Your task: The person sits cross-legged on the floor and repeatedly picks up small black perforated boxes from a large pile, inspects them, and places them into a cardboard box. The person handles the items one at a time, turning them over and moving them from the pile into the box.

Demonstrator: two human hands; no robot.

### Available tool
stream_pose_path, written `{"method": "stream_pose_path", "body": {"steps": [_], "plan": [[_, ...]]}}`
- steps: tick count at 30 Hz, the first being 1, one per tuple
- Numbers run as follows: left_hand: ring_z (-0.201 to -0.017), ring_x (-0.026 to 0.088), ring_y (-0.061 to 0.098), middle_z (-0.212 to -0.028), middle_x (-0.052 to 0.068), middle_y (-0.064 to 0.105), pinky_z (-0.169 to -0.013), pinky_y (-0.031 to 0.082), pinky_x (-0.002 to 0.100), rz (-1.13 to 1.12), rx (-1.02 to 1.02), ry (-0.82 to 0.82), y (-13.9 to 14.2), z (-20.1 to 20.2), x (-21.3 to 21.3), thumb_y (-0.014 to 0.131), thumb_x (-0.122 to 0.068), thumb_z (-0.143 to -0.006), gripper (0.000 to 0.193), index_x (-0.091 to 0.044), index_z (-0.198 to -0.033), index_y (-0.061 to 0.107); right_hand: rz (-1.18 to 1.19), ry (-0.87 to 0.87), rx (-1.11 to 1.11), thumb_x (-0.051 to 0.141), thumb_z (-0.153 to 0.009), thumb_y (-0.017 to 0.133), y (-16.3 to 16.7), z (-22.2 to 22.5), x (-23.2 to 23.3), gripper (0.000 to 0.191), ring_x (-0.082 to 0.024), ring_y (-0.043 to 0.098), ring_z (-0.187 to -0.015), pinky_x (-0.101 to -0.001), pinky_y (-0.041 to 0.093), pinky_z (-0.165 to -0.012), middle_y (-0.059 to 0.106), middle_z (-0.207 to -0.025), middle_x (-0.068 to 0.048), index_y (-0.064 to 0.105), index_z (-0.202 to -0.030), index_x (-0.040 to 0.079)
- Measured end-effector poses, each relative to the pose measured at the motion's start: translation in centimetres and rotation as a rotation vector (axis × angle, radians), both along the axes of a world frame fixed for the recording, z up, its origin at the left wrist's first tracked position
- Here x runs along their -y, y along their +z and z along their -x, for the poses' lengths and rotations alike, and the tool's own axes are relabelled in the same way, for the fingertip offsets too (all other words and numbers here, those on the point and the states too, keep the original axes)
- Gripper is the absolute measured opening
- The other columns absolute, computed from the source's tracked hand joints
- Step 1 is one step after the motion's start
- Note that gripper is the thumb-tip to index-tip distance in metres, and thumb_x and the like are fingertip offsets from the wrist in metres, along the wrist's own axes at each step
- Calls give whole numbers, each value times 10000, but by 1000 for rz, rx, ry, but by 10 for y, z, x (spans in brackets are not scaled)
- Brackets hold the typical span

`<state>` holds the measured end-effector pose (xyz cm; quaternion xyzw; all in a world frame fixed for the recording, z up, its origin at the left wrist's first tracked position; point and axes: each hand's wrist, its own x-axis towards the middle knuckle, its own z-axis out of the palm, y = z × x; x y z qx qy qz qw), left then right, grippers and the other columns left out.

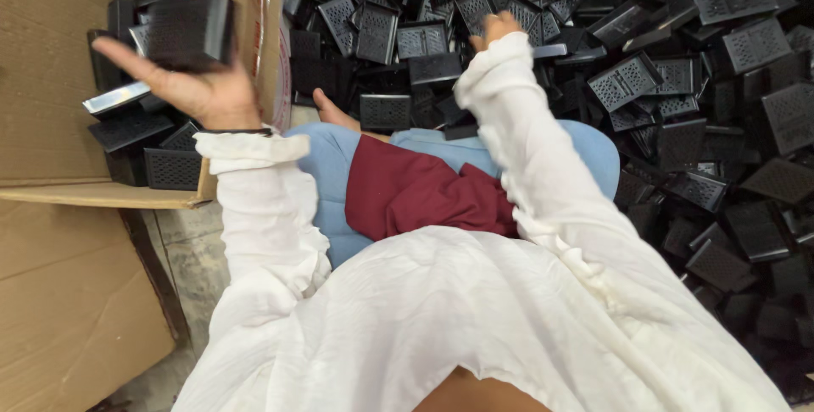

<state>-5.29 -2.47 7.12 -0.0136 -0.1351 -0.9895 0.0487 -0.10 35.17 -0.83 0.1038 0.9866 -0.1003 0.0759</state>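
At the far left I see one cardboard box [51, 64], its open top facing me and its left side cut off by the edge of the view. Inside it lie roughly seven or eight black plastic parts [174, 166]; I cannot count them exactly because they overlap and the left hand covers some. My left hand [191, 73] is over the box, palm up, fingers curled around one black grille piece [191, 30] with the thumb stretched out to the left. The piece rests on the palm, above the parts already in the box and just inside the box wall [254, 30].

In the middle I see two white sleeves [271, 208], a blue cushion [339, 166] with one dark red cloth [407, 192] across it, and one bare foot [331, 111] partly tucked behind the cushion.

My right hand [496, 29] reaches into the big heap of black grille pieces [678, 81] on the floor. The sleeve cuff hides nearly all of it; only a fingertip or two shows, so I cannot tell whether it is spread or pinching anything. The heap holds far too many pieces to count, and it runs off the top and right edges.
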Motion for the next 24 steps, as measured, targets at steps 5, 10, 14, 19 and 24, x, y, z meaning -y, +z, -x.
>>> {"method": "stream_pose_path", "body": {"steps": [5,10,14,19,24], "plan": [[-1223,317,648,-1217,152,715,-1099,525,534,40,237,-340,-74,-2,-26,714,-556,-821,652,-25,-1186,618,-508,207,514,224,-848,720,13,6,-29,317,-245,653,-1164,-476,534,-895,705,-1209,-27,759,-1162,204],[-1094,282,692,-1139,140,730,-964,556,453,316,459,-768,-159,-22,-102,676,-495,-964,476,-65,-1160,621,-277,218,-356,288,-822,656,-2,-45,-18,236,-227,683,-1092,-475,538,-808,727,-1203,-5,773,-1012,215],[-1029,276,706,-1090,130,742,-931,576,442,479,541,-1031,-183,-31,-155,699,-491,-926,489,-90,-1200,638,315,433,-413,197,-835,753,-22,-78,29,168,-292,691,-951,-435,547,-772,710,-1035,-77,740,-983,119],[-928,280,687,-1035,110,710,-809,566,450,226,477,-775,-183,-18,-152,740,-429,-918,324,-271,-1189,658,712,209,-453,81,-823,847,4,-60,36,197,-316,710,-880,-418,572,-758,703,-955,-136,718,-963,30],[-945,314,709,-1019,108,711,-814,593,548,27,371,-707,-185,-11,-132,713,-322,-898,234,-192,-1086,664,-256,175,185,166,-757,795,34,-24,-4,273,-314,661,-1045,-538,525,-773,699,-1062,-133,719,-1008,89]]}}
